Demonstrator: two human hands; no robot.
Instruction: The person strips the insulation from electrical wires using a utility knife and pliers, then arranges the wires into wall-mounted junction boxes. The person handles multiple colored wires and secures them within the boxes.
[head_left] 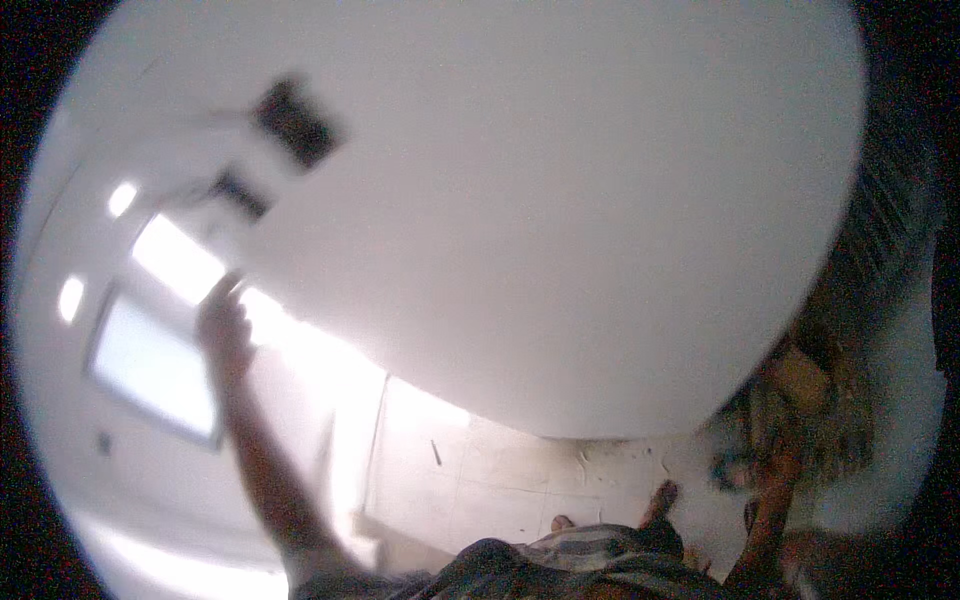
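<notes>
A large smooth white surface (560,220) fills most of the view in front of me. My left hand (226,325) is raised at its left edge, fingers pointing up and somewhat apart, with nothing visible in them. Above that hand are two blurred dark rectangular shapes, a larger one (297,122) and a smaller one (240,193), with thin dark lines running left from them. Low on the right, my right hand (782,458) is dim and blurred. It is nearest a tan rounded thing (802,382); whether it touches or holds it is unclear.
Pale floor tiles (500,495) with a small dark stick-like piece (436,452) and scraps lie below, around my bare foot (660,498). A bright window-like panel (155,365) is at left. Dark slatted or stacked material (880,210) stands along the right edge.
</notes>
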